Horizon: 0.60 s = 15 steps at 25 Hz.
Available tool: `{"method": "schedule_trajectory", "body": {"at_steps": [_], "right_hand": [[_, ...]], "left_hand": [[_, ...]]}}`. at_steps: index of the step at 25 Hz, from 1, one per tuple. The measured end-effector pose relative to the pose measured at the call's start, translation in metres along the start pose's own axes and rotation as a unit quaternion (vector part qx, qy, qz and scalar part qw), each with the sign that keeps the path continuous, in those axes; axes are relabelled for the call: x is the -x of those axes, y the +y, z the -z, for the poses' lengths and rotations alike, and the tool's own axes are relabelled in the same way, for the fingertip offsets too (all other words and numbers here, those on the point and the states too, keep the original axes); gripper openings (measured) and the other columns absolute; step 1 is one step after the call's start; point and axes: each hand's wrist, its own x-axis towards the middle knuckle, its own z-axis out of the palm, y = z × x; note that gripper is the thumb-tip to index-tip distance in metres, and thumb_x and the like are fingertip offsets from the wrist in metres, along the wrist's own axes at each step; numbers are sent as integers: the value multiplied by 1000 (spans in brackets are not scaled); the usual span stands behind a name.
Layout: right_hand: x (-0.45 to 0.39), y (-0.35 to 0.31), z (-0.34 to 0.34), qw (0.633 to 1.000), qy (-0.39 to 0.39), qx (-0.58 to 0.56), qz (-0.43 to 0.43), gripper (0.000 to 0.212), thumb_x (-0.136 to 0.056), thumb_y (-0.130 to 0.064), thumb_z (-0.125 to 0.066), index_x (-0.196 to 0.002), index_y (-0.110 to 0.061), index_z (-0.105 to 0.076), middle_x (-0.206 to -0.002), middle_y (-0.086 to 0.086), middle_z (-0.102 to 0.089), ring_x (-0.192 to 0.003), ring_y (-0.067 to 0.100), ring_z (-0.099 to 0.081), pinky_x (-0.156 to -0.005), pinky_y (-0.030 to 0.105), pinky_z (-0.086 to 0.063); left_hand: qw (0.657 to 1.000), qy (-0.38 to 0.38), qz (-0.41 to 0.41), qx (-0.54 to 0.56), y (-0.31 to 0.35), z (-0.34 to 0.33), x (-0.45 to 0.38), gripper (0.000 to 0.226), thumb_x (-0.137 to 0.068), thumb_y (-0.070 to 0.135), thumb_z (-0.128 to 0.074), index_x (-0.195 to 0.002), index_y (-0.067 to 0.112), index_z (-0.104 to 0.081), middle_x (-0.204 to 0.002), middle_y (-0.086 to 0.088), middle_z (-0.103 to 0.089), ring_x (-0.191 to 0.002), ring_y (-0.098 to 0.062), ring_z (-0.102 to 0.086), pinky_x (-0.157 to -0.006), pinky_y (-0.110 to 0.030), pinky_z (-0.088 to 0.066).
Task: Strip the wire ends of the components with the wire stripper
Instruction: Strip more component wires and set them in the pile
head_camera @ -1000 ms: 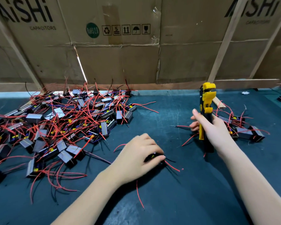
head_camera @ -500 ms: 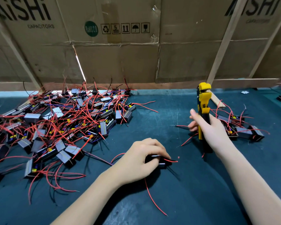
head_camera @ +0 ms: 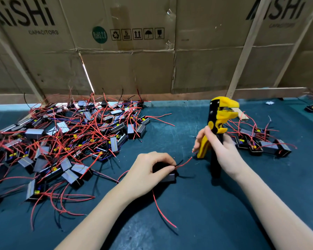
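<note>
Head view: left hand (head_camera: 148,170) has lifted one component (head_camera: 167,175) off the desk (head_camera: 197,213), fingers pinching its red wire (head_camera: 183,164). Right hand (head_camera: 222,150) grips the upright wire stripper (head_camera: 218,123), now nearer, ready to strip.

A dark green mat (head_camera: 197,222) covers the work surface. Along the mat's far edge stands a wall of flattened cardboard boxes (head_camera: 134,69), printed with "AiSHi CAPACITORS", a green round sticker (head_camera: 99,34) and a row of black handling symbols (head_camera: 137,33). Pale wooden slats (head_camera: 246,46) lean across the cardboard. A short wooden piece (head_camera: 242,115) lies on the mat near that far edge
</note>
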Motion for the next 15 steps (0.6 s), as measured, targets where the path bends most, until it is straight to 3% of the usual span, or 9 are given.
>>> {"method": "schedule_trajectory", "body": {"at_steps": [2, 5, 8, 11, 15], "right_hand": [[2, 0, -3, 999, -24, 21, -19, 62, -74, -69, -60, -91, -9, -64, -81, 13, -68, -83, 34, -67, -84, 51, -51], [2, -3, 0, 994, -29, 77, -75, 74, -59, -79, -68, -97, -16, -70, -88, 5, -74, -90, 24, -71, -87, 40, -53], [0, -6, 4, 991, -34, 32, -129, 65, -62, -71, -70, -97, -17, -73, -90, 5, -74, -93, 23, -71, -93, 41, -51], [0, -6, 3, 989, 3, -56, -140, 50, -71, -59, -64, -88, -12, -68, -79, 9, -64, -82, 29, -68, -85, 43, -50], [-3, -9, 6, 980, 47, -102, -162, 45, -72, -59, -64, -74, -15, -57, -69, 8, -54, -69, 26, -58, -72, 36, -47]], "left_hand": [[1000, 19, 22, 4, 0, 2, -1, 4, -85, 15, -74, -86, 18, -76, -77, 24, -68, -82, 4, -63, -78, -9, -42], [996, 26, 62, 52, 0, 2, -1, 5, -81, 12, -77, -80, 17, -78, -72, 15, -73, -66, 7, -63, -67, -8, -44], [993, 20, 83, 84, -1, 2, -2, 6, -82, 9, -75, -77, 14, -75, -65, 15, -69, -53, 9, -56, -58, -6, -41], [993, 7, 87, 80, -2, 1, -3, 9, -87, 12, -70, -79, 15, -72, -72, 12, -72, -61, 5, -61, -65, -11, -44], [990, -55, 79, 107, -4, 3, -2, 8, -93, 13, -65, -91, 15, -72, -89, 6, -75, -72, -1, -66, -68, -15, -47]]}}
